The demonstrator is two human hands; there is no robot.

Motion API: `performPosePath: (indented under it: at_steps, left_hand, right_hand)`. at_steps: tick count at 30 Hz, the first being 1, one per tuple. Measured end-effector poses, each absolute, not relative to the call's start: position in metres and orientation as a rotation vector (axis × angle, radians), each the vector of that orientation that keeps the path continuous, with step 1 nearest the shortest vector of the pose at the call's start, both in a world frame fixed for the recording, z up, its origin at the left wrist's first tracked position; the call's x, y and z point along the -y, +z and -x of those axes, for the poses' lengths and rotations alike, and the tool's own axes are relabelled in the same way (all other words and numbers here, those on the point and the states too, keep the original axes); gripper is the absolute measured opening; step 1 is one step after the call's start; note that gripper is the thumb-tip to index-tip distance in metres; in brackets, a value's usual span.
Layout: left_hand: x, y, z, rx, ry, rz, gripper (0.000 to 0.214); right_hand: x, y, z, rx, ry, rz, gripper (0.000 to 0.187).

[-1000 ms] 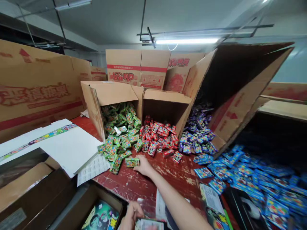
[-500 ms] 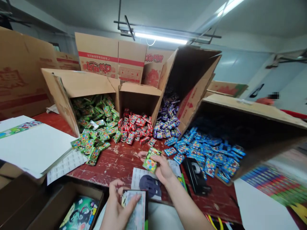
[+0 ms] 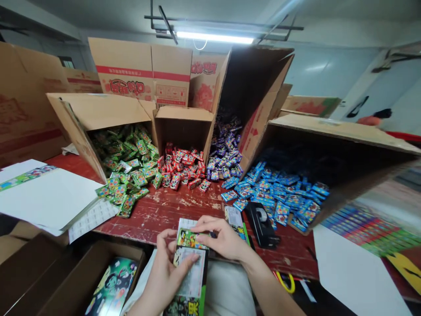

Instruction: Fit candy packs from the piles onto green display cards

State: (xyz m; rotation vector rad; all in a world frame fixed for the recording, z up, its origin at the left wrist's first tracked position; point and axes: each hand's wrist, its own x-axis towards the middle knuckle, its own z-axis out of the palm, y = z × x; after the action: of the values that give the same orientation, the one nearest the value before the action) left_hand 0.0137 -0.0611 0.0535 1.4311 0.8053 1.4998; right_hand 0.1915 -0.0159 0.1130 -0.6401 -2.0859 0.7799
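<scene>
Green packets (image 3: 126, 173) spill from a carton (image 3: 113, 109) at left, the left hand (image 3: 166, 272) grasps a black-edged printed box (image 3: 196, 281), a small green packet (image 3: 187, 238) at its far end is pinched by the right hand (image 3: 223, 238), and a tape dispenser (image 3: 261, 228) sits beside blue packets (image 3: 283, 195).

The right hand (image 3: 219, 236) can pass over the red table (image 3: 171, 204) to the red packets (image 3: 182, 166), but box walls (image 3: 220, 92) stand beside them. The black tape holder (image 3: 258, 230) (quite chunky) blocks some blue packets (image 3: 279, 193).
</scene>
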Motion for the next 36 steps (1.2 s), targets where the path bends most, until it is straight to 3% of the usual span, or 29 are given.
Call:
performPosePath:
  at_steps: [2, 6, 11, 15, 20, 23, 25, 28, 36]
  left_hand:
    - [0.06, 0.056, -0.011, -0.842, 1.498, -1.526, 0.059]
    - [0.059, 0.057, 0.001, -0.996, 1.477, -1.746, 0.03]
    - [0.062, 0.048, 0.007, -1.075, 1.426, -1.74, 0.028]
    - [0.066, 0.039, 0.001, -1.06, 1.627, -1.592, 0.05]
    - [0.063, 0.035, 0.003, -1.133, 1.609, -1.718, 0.013]
    - [0.06, 0.031, 0.008, -0.988, 1.791, -1.743, 0.006]
    - [0.06, 0.029, 0.012, -0.961, 1.869, -1.648, 0.015]
    - [0.06, 0.032, 0.019, -1.011, 1.673, -1.665, 0.012]
    - [0.056, 0.046, 0.015, -1.12, 1.52, -1.451, 0.027]
  right_hand:
    - [0.022, 0.115, -0.191, 2.11, 0.727, 0.645, 0.016]
    - [0.027, 0.098, -0.188, 1.975, 0.829, 0.675, 0.017]
    - [0.034, 0.062, -0.18, 1.707, 1.117, 0.715, 0.03]
    - [0.043, 0.045, -0.165, 1.432, 1.062, 0.677, 0.038]
    - [0.048, 0.029, -0.139, 1.351, 0.859, 0.671, 0.021]
    - [0.051, 0.022, -0.128, 1.327, 0.698, 0.668, 0.017]
    - [0.052, 0.024, -0.125, 1.357, 0.656, 0.672, 0.015]
    - [0.052, 0.036, -0.128, 1.452, 0.726, 0.682, 0.009]
    - [0.03, 0.055, -0.149, 1.329, 1.289, 0.683, 0.019]
